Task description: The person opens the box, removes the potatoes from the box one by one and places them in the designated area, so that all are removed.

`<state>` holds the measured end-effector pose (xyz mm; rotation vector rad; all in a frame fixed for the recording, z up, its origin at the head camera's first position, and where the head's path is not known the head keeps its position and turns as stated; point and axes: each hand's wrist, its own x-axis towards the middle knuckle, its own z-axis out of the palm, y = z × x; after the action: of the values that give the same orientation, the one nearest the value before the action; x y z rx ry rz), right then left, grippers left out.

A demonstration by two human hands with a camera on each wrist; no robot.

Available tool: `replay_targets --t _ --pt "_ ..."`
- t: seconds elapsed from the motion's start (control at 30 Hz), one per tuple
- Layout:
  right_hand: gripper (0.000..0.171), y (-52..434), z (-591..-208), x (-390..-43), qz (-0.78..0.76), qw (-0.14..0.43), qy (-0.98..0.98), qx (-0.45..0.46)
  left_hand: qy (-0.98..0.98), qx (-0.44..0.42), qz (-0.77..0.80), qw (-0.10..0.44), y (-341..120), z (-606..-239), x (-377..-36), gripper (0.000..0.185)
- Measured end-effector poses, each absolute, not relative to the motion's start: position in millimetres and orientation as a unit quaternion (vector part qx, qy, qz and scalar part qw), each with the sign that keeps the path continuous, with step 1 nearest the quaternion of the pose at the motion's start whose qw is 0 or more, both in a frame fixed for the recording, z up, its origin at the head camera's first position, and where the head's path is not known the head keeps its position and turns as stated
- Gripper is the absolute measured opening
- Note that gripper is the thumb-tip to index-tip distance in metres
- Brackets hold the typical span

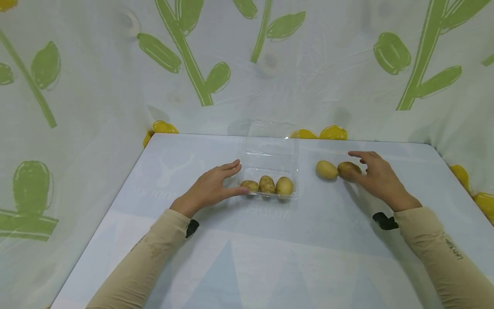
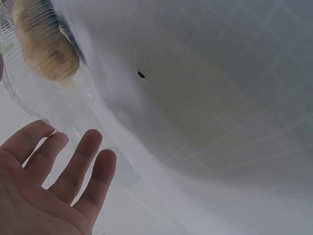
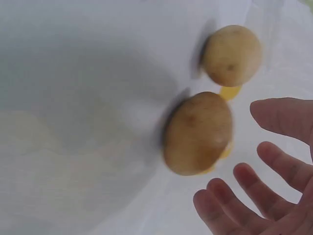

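Note:
A clear plastic clamshell box (image 1: 270,161) lies on the table with its lid (image 1: 270,137) raised at the back. Three potatoes (image 1: 267,185) sit in a row along its front side. My left hand (image 1: 210,185) is at the box's left side, fingers extended, thumb at the front left corner. In the left wrist view, the left fingers (image 2: 78,161) are spread close to the plastic. To the right of the box lie a pale potato (image 1: 326,170) and a browner potato (image 1: 350,166). Around the browner potato (image 3: 198,134), my right hand (image 1: 380,178) hovers with thumb and fingers apart.
The white table (image 1: 308,231) has faint printed triangles and lettering. Behind and beside it hangs a pale curtain (image 1: 328,86) with green leaves and yellow shapes. Dark straps (image 1: 385,221) show under both wrists, below tan sleeves (image 1: 428,244).

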<state>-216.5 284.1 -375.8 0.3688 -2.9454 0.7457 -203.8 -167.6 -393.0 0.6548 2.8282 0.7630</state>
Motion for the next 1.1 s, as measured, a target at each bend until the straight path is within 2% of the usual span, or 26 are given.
replay_targets --t 0.63,1.1 --pt "0.051 239.8 -340.0 -211.4 0.314 0.066 -0.934 0.156 0.940 0.216 0.256 0.071 -167.1 -392.6 -204.8 0.093" --pt "0.048 201.8 -344.3 -220.3 0.320 0.073 -0.915 0.237 0.940 0.217 0.253 0.070 -166.8 -392.5 -204.5 0.094"
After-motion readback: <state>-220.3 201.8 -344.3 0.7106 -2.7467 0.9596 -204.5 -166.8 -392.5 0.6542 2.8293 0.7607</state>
